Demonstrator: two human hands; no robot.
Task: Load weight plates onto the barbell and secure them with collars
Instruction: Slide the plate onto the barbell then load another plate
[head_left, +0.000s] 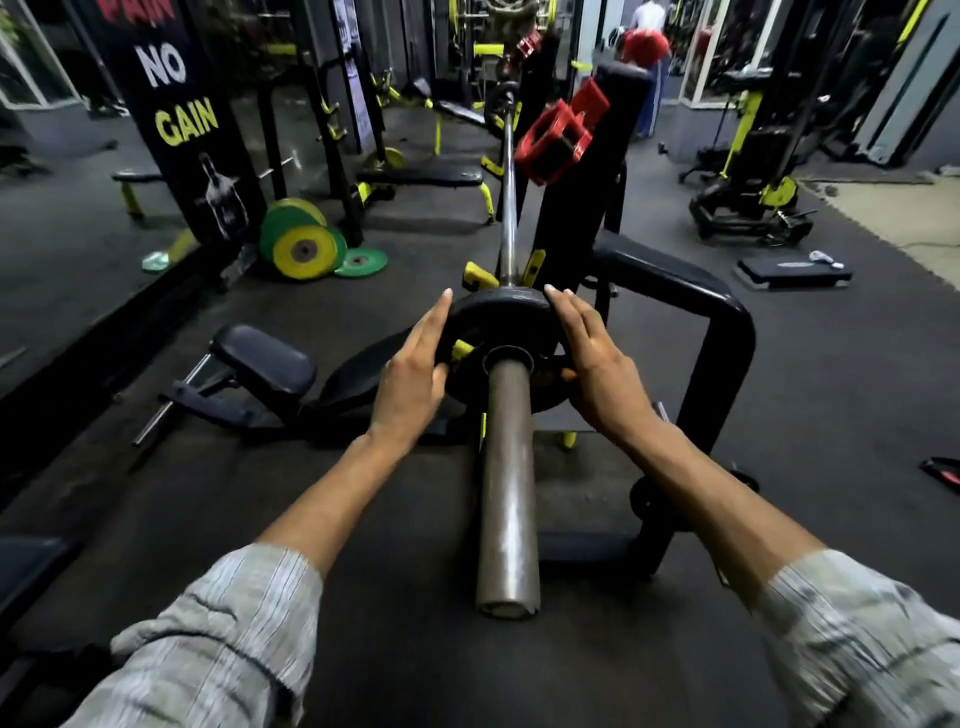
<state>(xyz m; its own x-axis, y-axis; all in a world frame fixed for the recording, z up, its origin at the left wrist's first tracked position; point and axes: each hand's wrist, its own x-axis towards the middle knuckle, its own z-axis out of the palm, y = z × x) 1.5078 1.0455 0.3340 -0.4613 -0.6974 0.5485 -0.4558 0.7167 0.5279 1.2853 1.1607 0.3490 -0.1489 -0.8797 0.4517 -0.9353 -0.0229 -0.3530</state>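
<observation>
A barbell (508, 488) rests on a black rack, its thick steel sleeve pointing toward me. A small black weight plate (498, 317) sits on the sleeve, far along it near the rack's yellow hook. My left hand (415, 364) presses the plate's left edge and my right hand (592, 358) its right edge, fingers extended along the rim and thumbs on its face. A red collar (553, 143) perches on the rack upright beyond the plate, with a second red collar (527, 49) further back.
Green and yellow plates (304, 241) lean on the floor at the left by a "NO GAIN" banner (179, 104). A padded bench (265, 364) lies low left. The rack's black frame (727, 332) curves on the right. A person stands far back.
</observation>
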